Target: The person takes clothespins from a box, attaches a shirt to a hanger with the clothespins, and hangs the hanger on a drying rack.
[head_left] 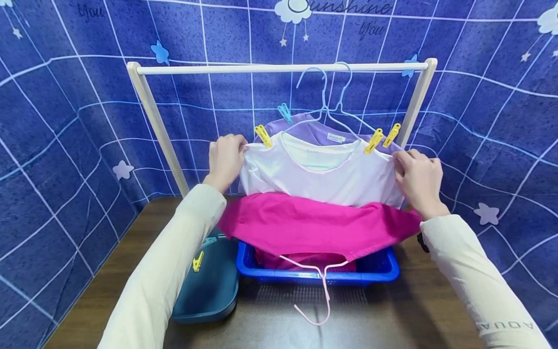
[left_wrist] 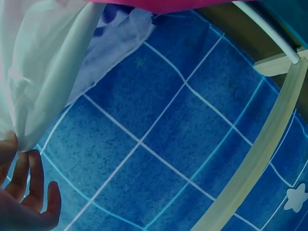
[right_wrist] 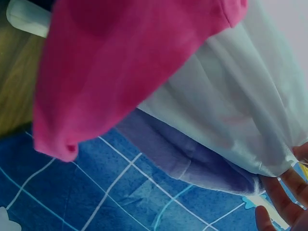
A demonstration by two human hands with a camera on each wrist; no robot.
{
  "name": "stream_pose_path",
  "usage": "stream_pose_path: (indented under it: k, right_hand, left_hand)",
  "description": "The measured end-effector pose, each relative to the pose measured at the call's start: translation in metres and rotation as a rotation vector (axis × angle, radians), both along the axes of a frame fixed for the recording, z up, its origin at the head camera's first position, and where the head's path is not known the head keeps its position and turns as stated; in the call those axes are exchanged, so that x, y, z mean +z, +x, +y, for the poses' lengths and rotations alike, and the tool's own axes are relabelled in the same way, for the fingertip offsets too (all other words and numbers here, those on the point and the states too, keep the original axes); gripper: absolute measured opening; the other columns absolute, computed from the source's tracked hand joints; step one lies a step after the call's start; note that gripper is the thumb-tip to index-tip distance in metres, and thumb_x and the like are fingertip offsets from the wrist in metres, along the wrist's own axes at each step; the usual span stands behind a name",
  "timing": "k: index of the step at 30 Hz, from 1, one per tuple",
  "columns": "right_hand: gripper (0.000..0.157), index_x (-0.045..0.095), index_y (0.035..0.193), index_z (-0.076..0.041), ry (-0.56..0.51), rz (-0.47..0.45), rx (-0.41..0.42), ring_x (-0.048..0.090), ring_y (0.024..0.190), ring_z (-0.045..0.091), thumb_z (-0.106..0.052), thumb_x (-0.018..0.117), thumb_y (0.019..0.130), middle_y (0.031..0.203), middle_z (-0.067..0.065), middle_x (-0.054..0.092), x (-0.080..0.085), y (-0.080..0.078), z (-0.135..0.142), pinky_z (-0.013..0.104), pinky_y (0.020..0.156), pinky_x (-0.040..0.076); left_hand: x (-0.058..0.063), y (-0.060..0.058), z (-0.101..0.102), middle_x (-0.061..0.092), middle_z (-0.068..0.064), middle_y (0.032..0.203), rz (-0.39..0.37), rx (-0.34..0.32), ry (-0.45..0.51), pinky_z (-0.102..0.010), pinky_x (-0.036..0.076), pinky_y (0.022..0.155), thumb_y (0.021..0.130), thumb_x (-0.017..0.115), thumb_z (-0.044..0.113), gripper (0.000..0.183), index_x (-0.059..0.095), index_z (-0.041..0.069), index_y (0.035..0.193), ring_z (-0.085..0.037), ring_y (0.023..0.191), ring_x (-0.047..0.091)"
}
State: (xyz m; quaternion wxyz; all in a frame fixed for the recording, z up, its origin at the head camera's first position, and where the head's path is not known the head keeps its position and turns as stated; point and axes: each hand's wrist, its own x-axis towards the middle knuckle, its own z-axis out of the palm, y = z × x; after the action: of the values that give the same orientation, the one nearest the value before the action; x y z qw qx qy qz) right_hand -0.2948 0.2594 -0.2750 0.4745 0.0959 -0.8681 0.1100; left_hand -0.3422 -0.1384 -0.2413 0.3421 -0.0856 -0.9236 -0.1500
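Note:
A white T-shirt point(head_left: 322, 179) hangs from a light blue hanger point(head_left: 323, 99), with a yellow clothespin point(head_left: 263, 136) at one shoulder and another yellow clothespin point(head_left: 373, 141) at the other. My left hand point(head_left: 225, 160) pinches its left sleeve edge; in the left wrist view the cloth gathers between thumb and fingers. At the opposite sleeve, my right hand point(head_left: 418, 179) pinches the fabric between thumb and fingers. Behind hangs a purple shirt point(head_left: 301, 127) on a second hanger. A magenta garment point(head_left: 305, 225) with a pink hanger point(head_left: 323, 286) spreads in front, covering the T-shirt's lower part.
The hangers hook over the white bar point(head_left: 226, 69) of a wooden rack. Below stands a blue basket point(head_left: 318, 277) with magenta cloth inside. Left of it is a dark teal tray point(head_left: 205, 295) holding a yellow clothespin point(head_left: 198, 261). A blue clip point(head_left: 285, 112) grips the purple shirt.

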Motion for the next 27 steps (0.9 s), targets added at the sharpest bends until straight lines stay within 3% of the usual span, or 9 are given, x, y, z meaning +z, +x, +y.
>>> stream_pose_path:
  k: [14, 27]
  right_hand:
    - [0.016, 0.067, 0.091, -0.004, -0.039, 0.038, -0.006, 0.058, 0.076, 0.042, -0.013, 0.054, 0.086, 0.085, 0.021, 0.065, 0.018, -0.005, -0.003, 0.052, 0.066, 0.034]
    - [0.018, 0.068, 0.094, -0.005, -0.059, 0.023, 0.001, 0.057, 0.076, 0.04, -0.013, 0.053, 0.087, 0.085, 0.021, 0.065, 0.025, -0.007, -0.006, 0.05, 0.065, 0.033]
  left_hand:
    - [0.026, -0.006, 0.006, 0.067, -0.013, 0.093, 0.055, 0.023, 0.044, -0.046, 0.037, 0.081, 0.087, 0.058, 0.016, 0.015, 0.068, 0.009, 0.095, -0.035, 0.093, 0.059]
    - [0.039, -0.01, 0.006, 0.067, -0.012, 0.1, 0.013, 0.061, 0.052, -0.045, 0.035, 0.084, 0.088, 0.057, 0.018, 0.016, 0.068, 0.009, 0.096, -0.032, 0.098, 0.059]
